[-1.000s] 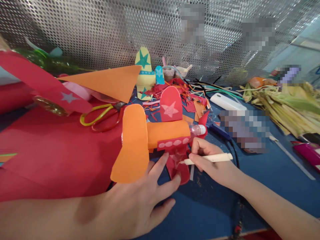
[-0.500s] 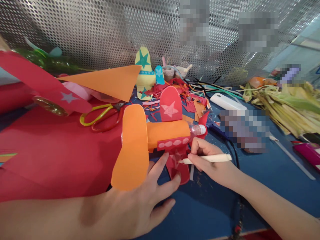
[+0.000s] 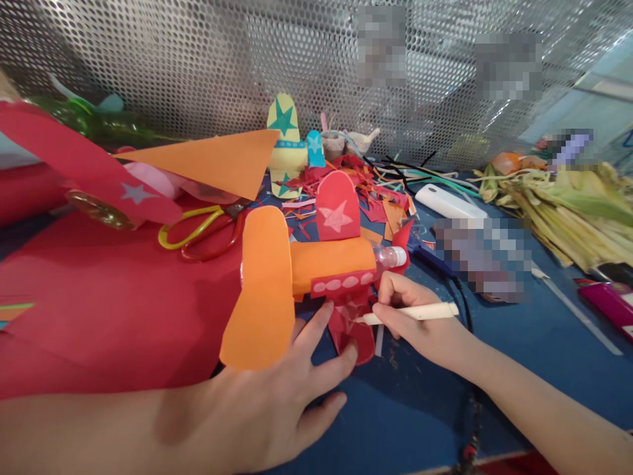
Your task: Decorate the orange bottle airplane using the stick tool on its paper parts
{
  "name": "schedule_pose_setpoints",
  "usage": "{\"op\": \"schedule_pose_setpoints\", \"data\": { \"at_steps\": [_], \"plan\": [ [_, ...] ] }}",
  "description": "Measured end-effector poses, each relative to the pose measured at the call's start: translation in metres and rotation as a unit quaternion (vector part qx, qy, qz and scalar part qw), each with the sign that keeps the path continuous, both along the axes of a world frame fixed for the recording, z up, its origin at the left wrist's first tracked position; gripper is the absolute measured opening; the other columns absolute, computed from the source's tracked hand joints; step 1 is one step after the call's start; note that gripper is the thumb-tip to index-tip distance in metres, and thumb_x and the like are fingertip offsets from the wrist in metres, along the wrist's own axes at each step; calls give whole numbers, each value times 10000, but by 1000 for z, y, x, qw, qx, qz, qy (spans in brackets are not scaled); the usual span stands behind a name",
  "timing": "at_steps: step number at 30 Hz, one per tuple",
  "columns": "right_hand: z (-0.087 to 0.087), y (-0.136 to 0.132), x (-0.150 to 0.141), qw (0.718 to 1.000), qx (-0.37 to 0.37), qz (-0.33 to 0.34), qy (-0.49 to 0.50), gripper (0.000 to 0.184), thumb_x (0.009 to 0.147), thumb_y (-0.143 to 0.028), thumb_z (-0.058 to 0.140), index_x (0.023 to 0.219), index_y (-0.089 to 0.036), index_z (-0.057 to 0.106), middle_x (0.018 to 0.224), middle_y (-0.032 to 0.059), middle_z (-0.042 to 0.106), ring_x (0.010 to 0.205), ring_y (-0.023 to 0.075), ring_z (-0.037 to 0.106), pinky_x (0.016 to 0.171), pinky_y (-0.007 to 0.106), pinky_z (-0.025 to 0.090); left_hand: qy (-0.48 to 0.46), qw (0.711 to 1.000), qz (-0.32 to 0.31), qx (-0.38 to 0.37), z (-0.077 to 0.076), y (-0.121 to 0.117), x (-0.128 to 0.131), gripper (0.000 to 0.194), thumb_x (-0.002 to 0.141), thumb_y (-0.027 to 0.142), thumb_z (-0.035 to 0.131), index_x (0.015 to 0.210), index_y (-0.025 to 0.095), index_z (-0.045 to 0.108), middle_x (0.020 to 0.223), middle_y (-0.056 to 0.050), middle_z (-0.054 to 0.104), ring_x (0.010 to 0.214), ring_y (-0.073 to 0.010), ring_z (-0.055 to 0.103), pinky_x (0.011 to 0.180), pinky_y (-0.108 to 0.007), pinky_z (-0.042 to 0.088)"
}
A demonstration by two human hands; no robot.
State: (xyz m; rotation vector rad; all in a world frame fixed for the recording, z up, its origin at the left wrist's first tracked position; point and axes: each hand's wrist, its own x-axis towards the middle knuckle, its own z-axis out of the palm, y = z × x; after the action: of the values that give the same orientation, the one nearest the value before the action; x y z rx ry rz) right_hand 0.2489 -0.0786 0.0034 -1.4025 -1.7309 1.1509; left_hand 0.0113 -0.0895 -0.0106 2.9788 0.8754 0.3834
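Observation:
A model plane made from a plastic bottle wrapped in orange paper (image 3: 333, 257) lies in front of me, with an orange paper wing piece (image 3: 262, 284) at its left. One red wing (image 3: 338, 204) with a pale star stands up behind the bottle. On the near side, the other red wing (image 3: 364, 343) bears a pale star outline. My left hand (image 3: 281, 402) has its fingers spread, the fingertips resting on that near wing. Pinched in my right hand (image 3: 420, 323) is a white marker pen (image 3: 430, 311), its tip touching the star.
Scissors with yellow and red handles (image 3: 198, 231) lie on red sheets (image 3: 123, 297) at left. Behind the plane are paper scraps (image 3: 346, 175) and a yellow paper model (image 3: 285, 155). A white glue gun (image 3: 448, 201) with its cord and dry corn husks (image 3: 568, 204) occupy the right.
The pen tilts very slightly differently, its tip still on the star. Both hands and the plane stay almost where they were.

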Motion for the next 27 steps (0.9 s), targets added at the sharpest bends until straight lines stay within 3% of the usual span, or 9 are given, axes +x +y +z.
{"op": "schedule_pose_setpoints", "data": {
  "at_steps": [6, 11, 23, 27],
  "plan": [
    [1, 0, 0, 1000, 1, -7, 4, 195, 833, -215, 505, 688, -228, 375, 546, -82, 411, 458, 77, 363, 446, 210, 297, 6, 1000, 1, -3, 1, 0, 0, 405, 916, 386, 422, 1313, 367, 497, 1340, -138, 476, 846, -260, 650, 599, -413, 580],
    [1, -2, 1, 1000, -15, 9, -6, 194, 839, -249, 532, 699, -223, 400, 560, -76, 414, 470, 80, 360, 451, 210, 289, -2, 1000, -4, 2, 1, 0, -1, 404, 914, 388, 436, 1311, 356, 503, 1341, -139, 478, 896, -273, 642, 671, -448, 583],
    [2, -1, 0, 1000, -5, 4, -11, 190, 827, -231, 519, 690, -225, 387, 559, -81, 401, 473, 78, 349, 447, 209, 279, 8, 1000, 2, 5, 4, 0, 3, 399, 898, 381, 447, 1289, 350, 520, 1302, -146, 500, 808, -247, 642, 580, -397, 573],
    [3, -1, -1, 1000, -10, 8, -10, 187, 821, -236, 521, 687, -225, 392, 552, -80, 402, 465, 78, 346, 443, 211, 278, 4, 1000, -5, 3, 2, 1, 1, 409, 913, 386, 436, 1315, 357, 498, 1322, -143, 491, 842, -258, 645, 638, -430, 580]
  ]
}}
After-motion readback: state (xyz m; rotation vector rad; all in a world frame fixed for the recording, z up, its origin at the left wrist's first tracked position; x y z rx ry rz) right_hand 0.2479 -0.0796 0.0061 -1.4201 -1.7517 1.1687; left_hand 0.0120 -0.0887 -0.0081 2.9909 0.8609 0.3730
